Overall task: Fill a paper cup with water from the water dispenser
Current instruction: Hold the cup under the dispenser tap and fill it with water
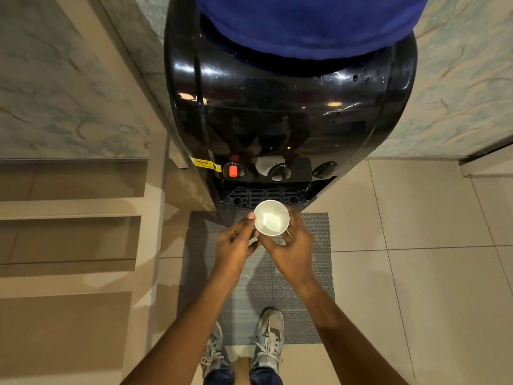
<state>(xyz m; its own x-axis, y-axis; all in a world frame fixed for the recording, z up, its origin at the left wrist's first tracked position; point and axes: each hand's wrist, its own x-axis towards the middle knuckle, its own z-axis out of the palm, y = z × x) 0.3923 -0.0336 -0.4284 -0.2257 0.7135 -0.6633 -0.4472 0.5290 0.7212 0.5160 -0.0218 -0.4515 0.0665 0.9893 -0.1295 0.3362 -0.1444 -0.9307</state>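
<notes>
A white paper cup (271,218) is held upright in front of the black water dispenser (288,112), just before its drip tray (266,196). My right hand (291,245) wraps the cup from below and the right. Fingertips of my left hand (236,243) pinch the cup's left rim. The cup's inside looks pale; I cannot tell if it holds water. Above the tray sit three taps: a red one (233,170) at left, a middle one (279,171) and a dark one (324,169) at right. A blue cover (308,23) tops the dispenser.
A grey mat (305,273) lies on the tiled floor under the dispenser front, with my two sneakers (266,337) on its near edge. Beige steps (69,234) rise at the left. Marbled walls flank the dispenser on both sides.
</notes>
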